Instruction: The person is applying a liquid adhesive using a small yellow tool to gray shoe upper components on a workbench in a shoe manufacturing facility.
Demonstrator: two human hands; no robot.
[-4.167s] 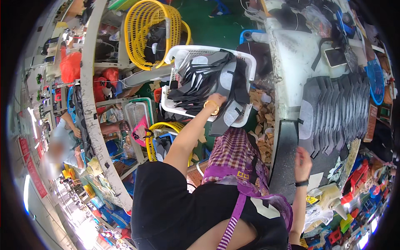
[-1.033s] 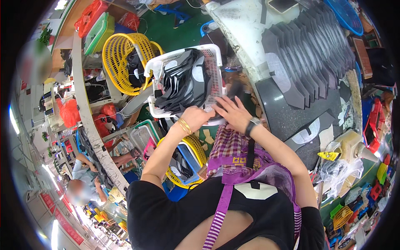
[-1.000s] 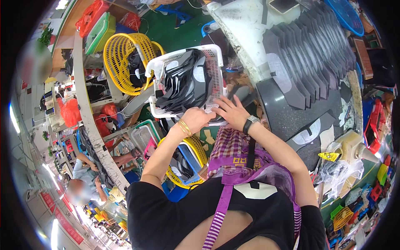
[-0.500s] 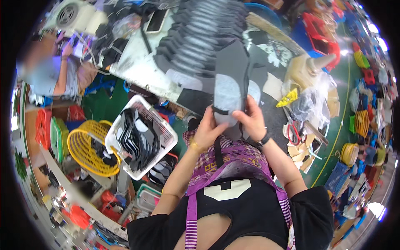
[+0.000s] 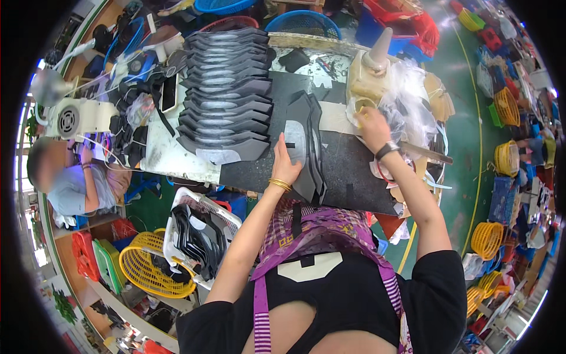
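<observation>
My left hand lies with its fingers stretched out on the left edge of a dark grey cut piece. A pale patch with a short black strip shows on that piece, beside the fingertips. More dark grey pieces lie partly under it on the right. My right hand is closed beside a cream container with a cone-shaped top. Something yellow shows at its fingertips; what the fingers hold is hidden. A long overlapping row of grey pieces with pale patches lies left of my left hand.
A cream card lies between my hands. Clear plastic bags and a blade-like strip are at the right. A phone lies far left. A white basket holds grey pieces below the table. Another person sits left.
Both hands have come off the grey piece they held together. It now lies on the table under my left hand. My right hand has moved right to the container, and the view has shifted.
</observation>
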